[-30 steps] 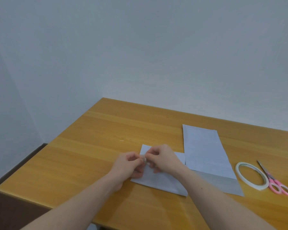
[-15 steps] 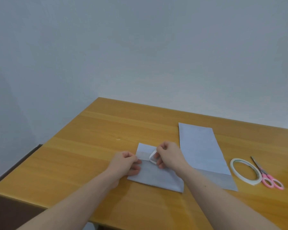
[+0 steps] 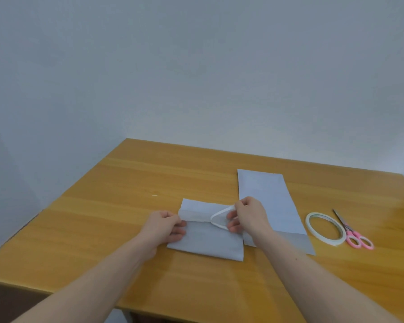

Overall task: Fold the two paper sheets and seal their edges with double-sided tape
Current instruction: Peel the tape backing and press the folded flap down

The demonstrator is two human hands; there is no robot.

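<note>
A folded white paper sheet lies on the wooden table in front of me. My left hand presses down its left edge with curled fingers. My right hand pinches a thin white backing strip that lifts in a loop off the tape line along the sheet's upper part. A second, longer folded sheet lies to the right, partly under my right wrist. The roll of double-sided tape lies flat further right.
Pink-handled scissors lie just right of the tape roll. A tiny white scrap sits on the table to the left of the sheets. A pale wall borders the table's far edge and left side.
My right hand has moved right, away from the left hand, peeling the backing strip along the sheet. The left hand stayed on the sheet's left edge.
</note>
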